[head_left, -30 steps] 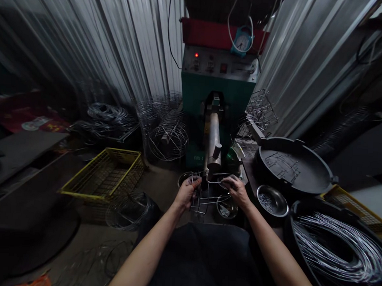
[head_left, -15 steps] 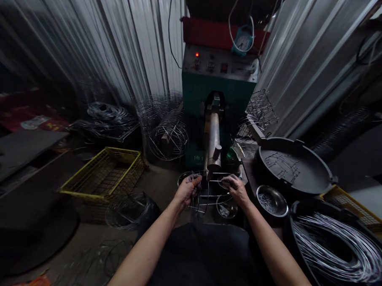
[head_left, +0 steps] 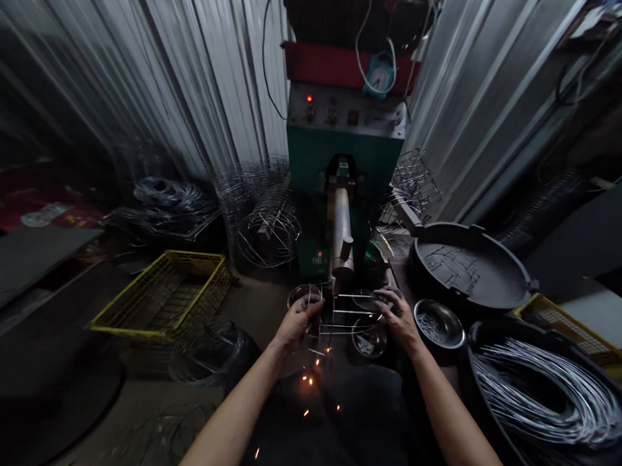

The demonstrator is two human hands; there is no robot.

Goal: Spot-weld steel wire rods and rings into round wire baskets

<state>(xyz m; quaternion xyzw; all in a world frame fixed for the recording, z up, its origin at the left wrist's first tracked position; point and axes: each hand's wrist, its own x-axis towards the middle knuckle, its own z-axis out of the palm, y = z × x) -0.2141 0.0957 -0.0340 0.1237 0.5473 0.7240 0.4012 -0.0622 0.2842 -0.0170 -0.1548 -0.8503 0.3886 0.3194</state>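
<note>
Just below the machine arm (head_left: 342, 238), the wire frame (head_left: 353, 312) stretches left to right from the left hand (head_left: 302, 318), nearer that arm, its grip pinching the frame, to the right hand (head_left: 398, 320), whose hold I cannot tell.

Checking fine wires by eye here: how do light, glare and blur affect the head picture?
Head view: dim overall, far left dark and soft; head view: glints on the coiled silvery wire; head view: small orange sparks glow; head view: thin silvery wire frame partly lost in gloom.
</note>
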